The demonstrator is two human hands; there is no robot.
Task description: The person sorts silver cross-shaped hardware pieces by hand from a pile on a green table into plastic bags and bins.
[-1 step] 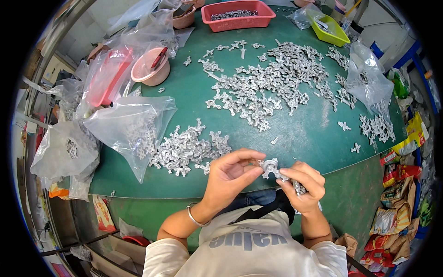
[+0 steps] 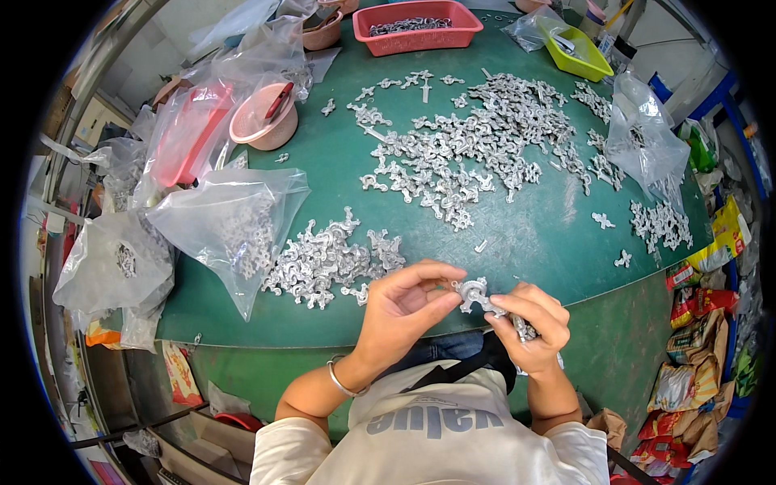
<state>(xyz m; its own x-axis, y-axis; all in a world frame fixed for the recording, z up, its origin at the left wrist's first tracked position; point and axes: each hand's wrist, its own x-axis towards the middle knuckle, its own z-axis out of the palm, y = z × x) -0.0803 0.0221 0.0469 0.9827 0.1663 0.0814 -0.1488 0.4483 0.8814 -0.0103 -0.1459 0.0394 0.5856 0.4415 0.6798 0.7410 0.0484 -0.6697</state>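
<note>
Slanting lengthwise from left grip [image 2: 411, 304] bodyward to right grip [image 2: 535, 318], silver metal piece [image 2: 474, 291] pinched by both

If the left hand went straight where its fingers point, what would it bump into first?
The left hand would probably first meet the silver metal piece that the right hand holds. It may be touching it now; depth is unclear.

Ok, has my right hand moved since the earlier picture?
No: judged against the near edge of the green table, your right hand shows no visible shift either way.
</note>
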